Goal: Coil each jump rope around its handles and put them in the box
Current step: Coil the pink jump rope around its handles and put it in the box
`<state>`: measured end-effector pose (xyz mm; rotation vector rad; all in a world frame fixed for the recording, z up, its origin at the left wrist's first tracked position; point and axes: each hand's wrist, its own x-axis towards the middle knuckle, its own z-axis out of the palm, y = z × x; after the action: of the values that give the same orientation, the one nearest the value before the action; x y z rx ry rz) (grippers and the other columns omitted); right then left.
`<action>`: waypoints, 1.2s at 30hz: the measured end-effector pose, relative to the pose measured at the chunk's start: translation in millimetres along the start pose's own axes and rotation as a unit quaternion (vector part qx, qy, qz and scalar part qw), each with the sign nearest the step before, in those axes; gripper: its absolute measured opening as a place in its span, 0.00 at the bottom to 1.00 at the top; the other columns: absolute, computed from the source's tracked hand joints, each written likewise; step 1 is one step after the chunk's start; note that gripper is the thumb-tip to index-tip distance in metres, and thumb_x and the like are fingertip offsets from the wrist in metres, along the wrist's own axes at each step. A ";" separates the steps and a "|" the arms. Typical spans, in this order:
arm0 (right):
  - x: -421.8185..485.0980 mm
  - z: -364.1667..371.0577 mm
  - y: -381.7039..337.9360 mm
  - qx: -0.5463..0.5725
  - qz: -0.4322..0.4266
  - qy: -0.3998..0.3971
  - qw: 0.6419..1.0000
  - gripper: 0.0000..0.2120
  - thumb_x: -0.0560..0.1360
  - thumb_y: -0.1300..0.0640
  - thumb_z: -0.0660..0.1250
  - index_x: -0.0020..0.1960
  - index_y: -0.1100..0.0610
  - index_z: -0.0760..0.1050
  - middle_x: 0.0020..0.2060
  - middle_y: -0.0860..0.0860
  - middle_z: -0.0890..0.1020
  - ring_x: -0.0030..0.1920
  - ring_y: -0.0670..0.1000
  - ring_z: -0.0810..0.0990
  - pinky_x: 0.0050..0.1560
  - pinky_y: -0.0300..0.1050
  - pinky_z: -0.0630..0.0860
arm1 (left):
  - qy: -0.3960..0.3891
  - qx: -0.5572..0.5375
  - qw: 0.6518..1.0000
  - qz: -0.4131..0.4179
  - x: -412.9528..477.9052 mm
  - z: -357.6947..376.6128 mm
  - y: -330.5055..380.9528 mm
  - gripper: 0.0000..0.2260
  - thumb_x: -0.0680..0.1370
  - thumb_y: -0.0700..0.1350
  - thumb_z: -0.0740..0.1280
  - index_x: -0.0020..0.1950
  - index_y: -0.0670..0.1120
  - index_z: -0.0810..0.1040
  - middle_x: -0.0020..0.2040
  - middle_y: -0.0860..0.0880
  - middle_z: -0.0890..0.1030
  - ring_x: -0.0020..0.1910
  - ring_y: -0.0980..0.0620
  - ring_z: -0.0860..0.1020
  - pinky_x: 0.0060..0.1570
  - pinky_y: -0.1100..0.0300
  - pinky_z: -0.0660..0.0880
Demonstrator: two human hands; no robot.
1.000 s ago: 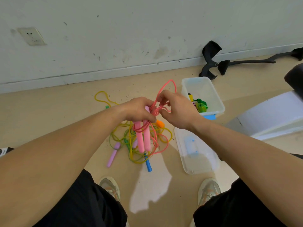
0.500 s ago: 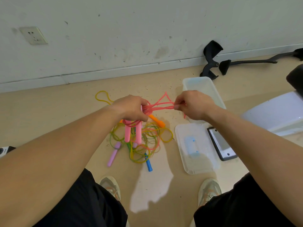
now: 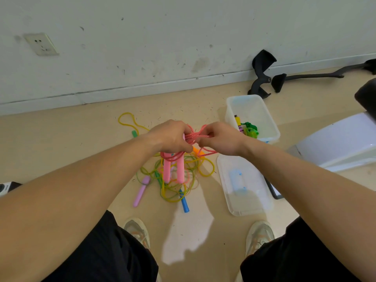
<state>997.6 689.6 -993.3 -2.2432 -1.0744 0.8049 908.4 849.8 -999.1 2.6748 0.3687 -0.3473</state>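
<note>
Pink rope (image 3: pixel 200 135) is held above the floor (image 3: pixel 61 139), left of the box (image 3: pixel 231 110) and outside it. Left grip (image 3: pixel 171 137) is curled round the tops of the two pink handles (image 3: pixel 180 171), which hang side by side with cord looped round them. Right grip (image 3: pixel 221 139) pinches a bundle of pink strands stretched across from the left. The clear box stands open and holds a coiled green rope (image 3: pixel 251 129) and a yellow-and-black handle (image 3: pixel 237 120). Its lid (image 3: pixel 244 186) lies nearer the person. A tangle (image 3: pixel 175 192) of yellow ropes lies below.
</note>
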 end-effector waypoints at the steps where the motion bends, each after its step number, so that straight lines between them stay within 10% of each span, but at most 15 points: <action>1: 0.2 -0.6 0.8 0.027 0.004 -0.003 1.000 0.11 0.78 0.51 0.67 0.45 0.58 0.82 0.39 0.56 0.85 0.41 0.56 0.82 0.46 0.50 0.77 | 0.003 -0.007 1.000 -0.001 0.0 0.0 0.2 0.09 0.67 0.52 0.73 0.33 0.54 0.74 0.34 0.53 0.77 0.38 0.50 0.76 0.40 0.54 0.74; 12: -5.5 -34.7 26.5 -0.068 0.038 0.042 0.996 0.23 0.80 0.41 0.62 0.34 0.55 0.78 0.26 0.48 0.71 0.30 0.50 0.71 0.36 0.44 0.67 | -0.006 0.090 0.994 -0.061 -5.7 -13.4 -22.9 0.08 0.69 0.56 0.73 0.45 0.56 0.79 0.40 0.55 0.77 0.44 0.49 0.76 0.37 0.58 0.69; 20: -9.4 -13.7 12.2 0.077 0.080 -0.096 0.989 0.17 0.83 0.53 0.58 0.53 0.65 0.79 0.38 0.61 0.84 0.39 0.57 0.81 0.46 0.45 0.78 | 0.010 0.081 0.997 -0.006 -4.1 -4.7 5.3 0.09 0.69 0.56 0.72 0.37 0.55 0.74 0.37 0.54 0.75 0.44 0.47 0.77 0.38 0.57 0.69; 31: -3.6 -5.6 -1.4 -0.059 0.022 0.059 0.996 0.26 0.84 0.42 0.53 0.35 0.59 0.69 0.29 0.54 0.72 0.32 0.55 0.70 0.36 0.47 0.66 | 0.032 0.092 0.994 -0.041 -6.0 -7.5 -4.1 0.12 0.67 0.59 0.72 0.47 0.56 0.79 0.42 0.54 0.78 0.46 0.48 0.77 0.39 0.57 0.69; 36: -7.5 -27.6 23.7 -0.038 0.106 0.005 0.994 0.21 0.82 0.51 0.57 0.33 0.58 0.71 0.28 0.53 0.74 0.31 0.54 0.71 0.39 0.46 0.69 | 0.029 0.075 0.996 -0.038 -4.2 -11.0 -5.3 0.10 0.68 0.57 0.72 0.45 0.55 0.79 0.39 0.54 0.77 0.45 0.47 0.77 0.38 0.58 0.68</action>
<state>1025.0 665.1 -988.1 -2.4529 -0.8859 0.8496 904.9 858.3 -990.1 2.8284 0.4796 -0.3329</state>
